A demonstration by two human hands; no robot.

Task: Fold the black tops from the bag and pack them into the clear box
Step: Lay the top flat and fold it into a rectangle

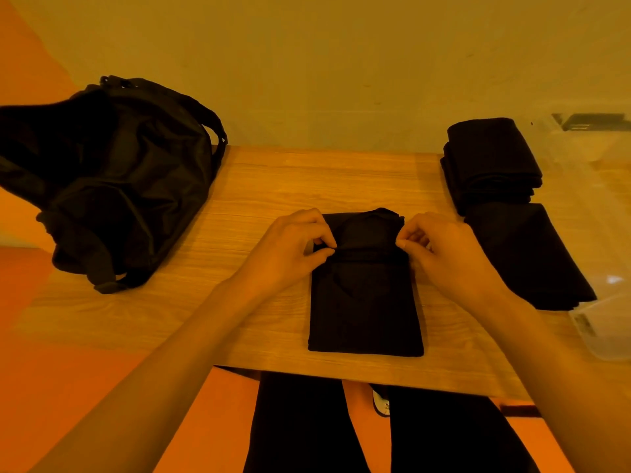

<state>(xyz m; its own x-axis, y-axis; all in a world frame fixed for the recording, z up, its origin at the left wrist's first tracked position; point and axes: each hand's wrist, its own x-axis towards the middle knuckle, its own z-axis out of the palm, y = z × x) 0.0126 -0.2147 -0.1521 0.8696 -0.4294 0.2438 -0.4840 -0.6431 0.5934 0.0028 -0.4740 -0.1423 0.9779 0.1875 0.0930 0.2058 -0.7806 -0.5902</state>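
A black top (365, 312) lies as a narrow folded strip in the middle of the wooden table (259, 186). Its far end is doubled back toward me. My left hand (290, 247) pinches the left edge of that fold, and my right hand (444, 250) pinches the right edge. A black bag (112, 179) slumps at the table's left end. At the right, a stack of folded black tops (488, 162) stands behind one more folded black top (526, 254) lying flat. The clear box (604, 206) sits at the far right, partly cut off by the frame.
A plain wall runs behind the table. The table's near edge is just past my legs, which show below it in dark trousers. Orange floor lies to the left and below.
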